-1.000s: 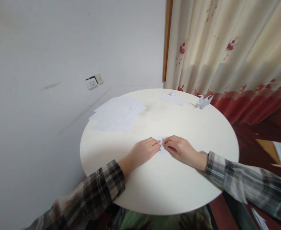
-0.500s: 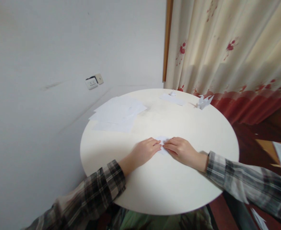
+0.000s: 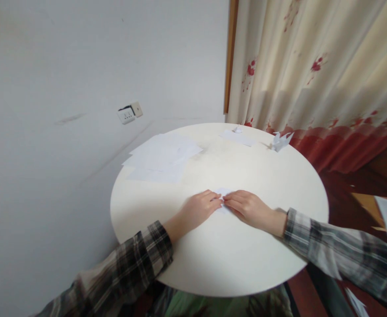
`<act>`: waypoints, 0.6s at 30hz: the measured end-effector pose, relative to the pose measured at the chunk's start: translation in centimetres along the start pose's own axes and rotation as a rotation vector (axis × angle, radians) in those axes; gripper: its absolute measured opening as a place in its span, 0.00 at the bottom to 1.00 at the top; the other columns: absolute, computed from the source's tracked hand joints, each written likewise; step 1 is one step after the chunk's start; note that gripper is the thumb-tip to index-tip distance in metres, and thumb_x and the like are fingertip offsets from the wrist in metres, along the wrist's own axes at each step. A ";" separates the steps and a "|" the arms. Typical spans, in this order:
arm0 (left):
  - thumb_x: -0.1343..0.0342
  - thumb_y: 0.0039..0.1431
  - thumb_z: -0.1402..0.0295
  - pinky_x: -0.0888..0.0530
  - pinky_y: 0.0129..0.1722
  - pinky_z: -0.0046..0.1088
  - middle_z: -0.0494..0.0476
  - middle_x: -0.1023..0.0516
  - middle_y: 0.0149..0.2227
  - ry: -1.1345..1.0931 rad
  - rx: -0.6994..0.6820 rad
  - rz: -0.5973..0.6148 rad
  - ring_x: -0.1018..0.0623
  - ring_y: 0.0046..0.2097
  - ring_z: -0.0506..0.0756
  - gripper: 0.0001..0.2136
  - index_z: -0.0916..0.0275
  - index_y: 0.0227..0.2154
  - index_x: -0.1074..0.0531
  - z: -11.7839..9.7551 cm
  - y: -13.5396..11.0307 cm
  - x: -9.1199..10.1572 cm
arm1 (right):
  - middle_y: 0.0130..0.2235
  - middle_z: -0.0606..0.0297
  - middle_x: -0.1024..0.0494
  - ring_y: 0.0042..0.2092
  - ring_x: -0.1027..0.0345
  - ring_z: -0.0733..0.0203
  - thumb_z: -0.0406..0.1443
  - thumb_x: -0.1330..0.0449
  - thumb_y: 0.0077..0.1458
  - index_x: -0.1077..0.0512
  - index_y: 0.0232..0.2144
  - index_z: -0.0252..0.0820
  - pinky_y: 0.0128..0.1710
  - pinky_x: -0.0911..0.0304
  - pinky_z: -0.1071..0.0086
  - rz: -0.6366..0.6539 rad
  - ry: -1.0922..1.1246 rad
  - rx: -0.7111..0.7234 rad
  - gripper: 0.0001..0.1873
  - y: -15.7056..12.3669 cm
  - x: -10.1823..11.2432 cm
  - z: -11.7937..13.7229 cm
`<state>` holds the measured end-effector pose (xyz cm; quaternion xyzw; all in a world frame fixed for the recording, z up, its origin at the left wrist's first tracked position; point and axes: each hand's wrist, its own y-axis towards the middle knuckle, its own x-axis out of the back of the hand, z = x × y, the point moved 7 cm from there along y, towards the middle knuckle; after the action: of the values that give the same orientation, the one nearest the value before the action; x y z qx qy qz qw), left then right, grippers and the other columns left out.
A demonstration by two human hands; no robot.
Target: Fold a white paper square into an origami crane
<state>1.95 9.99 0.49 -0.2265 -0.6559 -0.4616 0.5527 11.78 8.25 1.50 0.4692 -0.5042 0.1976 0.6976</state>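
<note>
Over the last second the right hand [image 3: 249, 209] slides a little leftward across the small white folded paper [image 3: 222, 192]. Its fingertips [image 3: 227, 200] now meet those of the left hand [image 3: 198, 209], where a gap lay between them before. Less of the paper shows, only a sliver beyond the fingers. The right hand also lies flatter than before.

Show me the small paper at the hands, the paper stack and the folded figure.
small paper [image 3: 222, 192], head view, its bare far edge.
paper stack [image 3: 162, 158], head view, top sheet's middle.
folded figure [image 3: 280, 141], head view, its body.
</note>
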 end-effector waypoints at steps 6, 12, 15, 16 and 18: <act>0.55 0.63 0.70 0.29 0.46 0.32 0.58 0.26 0.42 -0.052 -0.016 0.010 0.28 0.45 0.54 0.09 0.65 0.38 0.31 0.1 0.0 0.1 | 0.37 0.54 0.25 0.41 0.32 0.58 0.29 0.52 0.58 0.33 0.42 0.35 0.43 0.37 0.62 0.083 0.005 0.024 0.11 0.1 0.0 -0.1; 0.57 0.63 0.71 0.31 0.49 0.31 0.56 0.26 0.44 -0.299 0.144 -0.051 0.28 0.47 0.51 0.10 0.63 0.43 0.34 1.4 -0.6 0.4 | 0.40 0.52 0.26 0.43 0.33 0.58 0.29 0.54 0.58 0.34 0.43 0.36 0.45 0.39 0.60 0.140 -0.031 0.093 0.13 0.1 -0.2 0.3; 0.53 0.60 0.70 0.30 0.45 0.33 0.56 0.26 0.38 -0.297 0.283 -0.133 0.28 0.43 0.53 0.06 0.63 0.37 0.31 2.5 -1.0 0.7 | 0.40 0.52 0.26 0.43 0.33 0.57 0.29 0.54 0.58 0.33 0.42 0.36 0.45 0.39 0.59 0.156 -0.051 0.088 0.13 0.1 -0.4 0.2; 0.51 0.59 0.69 0.30 0.44 0.33 0.56 0.26 0.36 -0.284 0.323 -0.141 0.28 0.42 0.54 0.05 0.63 0.34 0.31 2.8 -1.0 0.7 | 0.40 0.52 0.26 0.43 0.33 0.57 0.29 0.54 0.58 0.33 0.42 0.35 0.45 0.39 0.59 0.153 -0.055 0.083 0.13 0.1 -0.4 0.1; 0.48 0.57 0.67 0.31 0.42 0.33 0.55 0.26 0.32 -0.272 0.401 -0.116 0.28 0.39 0.54 0.07 0.63 0.28 0.29 3.4 -1.0 0.4 | 0.40 0.52 0.26 0.43 0.33 0.57 0.29 0.53 0.57 0.33 0.42 0.35 0.44 0.39 0.59 0.141 -0.055 0.072 0.12 0.1 -0.4 0.0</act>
<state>-0.70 12.37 0.68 -0.1340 -0.8146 -0.3184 0.4659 11.57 8.41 1.21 0.4628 -0.5473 0.2513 0.6505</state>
